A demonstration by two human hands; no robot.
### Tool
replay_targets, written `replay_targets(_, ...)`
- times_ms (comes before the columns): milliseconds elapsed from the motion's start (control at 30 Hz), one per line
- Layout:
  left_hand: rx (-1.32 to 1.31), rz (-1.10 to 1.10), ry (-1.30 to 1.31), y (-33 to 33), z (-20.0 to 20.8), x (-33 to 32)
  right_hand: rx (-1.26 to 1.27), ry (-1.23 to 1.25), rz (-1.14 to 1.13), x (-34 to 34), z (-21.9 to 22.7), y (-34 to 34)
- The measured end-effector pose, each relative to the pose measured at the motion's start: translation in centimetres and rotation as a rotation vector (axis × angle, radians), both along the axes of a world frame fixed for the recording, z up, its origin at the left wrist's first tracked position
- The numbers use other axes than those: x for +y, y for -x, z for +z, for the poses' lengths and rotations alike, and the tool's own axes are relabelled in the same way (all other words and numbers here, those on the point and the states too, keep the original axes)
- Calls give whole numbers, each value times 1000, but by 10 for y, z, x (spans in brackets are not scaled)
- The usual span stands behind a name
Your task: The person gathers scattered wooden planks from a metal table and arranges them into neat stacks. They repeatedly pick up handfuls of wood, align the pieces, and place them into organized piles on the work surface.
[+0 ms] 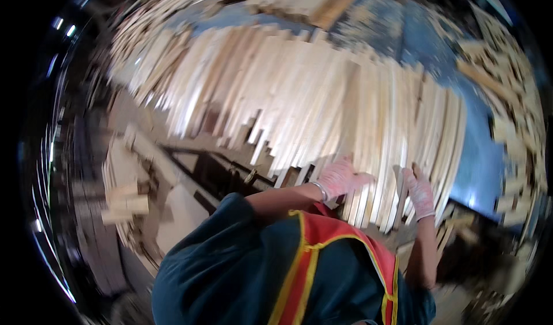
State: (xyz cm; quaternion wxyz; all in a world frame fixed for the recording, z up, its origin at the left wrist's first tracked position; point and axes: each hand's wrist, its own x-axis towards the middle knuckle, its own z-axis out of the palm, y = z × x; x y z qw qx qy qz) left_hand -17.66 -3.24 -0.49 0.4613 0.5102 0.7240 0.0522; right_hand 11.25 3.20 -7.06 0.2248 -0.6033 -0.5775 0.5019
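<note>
A wide row of pale wood strips (288, 94) lies side by side, their near ends uneven. My left hand (343, 178), in a pinkish-white glove, rests on the near ends of the strips, open, with its thumb stretched to the right. Farther right, my right hand (419, 194) wears a similar glove and lies over the near part of the row, its fingers pointing away from me and apart. A darker strip (398, 195) shows just left of that hand. Motion smears the strips, and no strip is plainly gripped.
Under the row is a blue tabletop (478, 172), dusted with shavings toward the back. More boards (299, 0) are stacked at the far edge. Loose wood pieces (512, 118) pile up on the right. A dark metal frame (213, 172) and wood offcuts (129, 204) are at the near left.
</note>
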Motion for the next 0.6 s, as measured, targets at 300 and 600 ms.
replay_targets(300, -78, 300, -270, 12, 8, -10, 23, 56, -103, 17, 29, 82)
replay_targets(600, 40, 323, -425, 252, 29, -18, -315, -23, 277, 35, 48, 302)
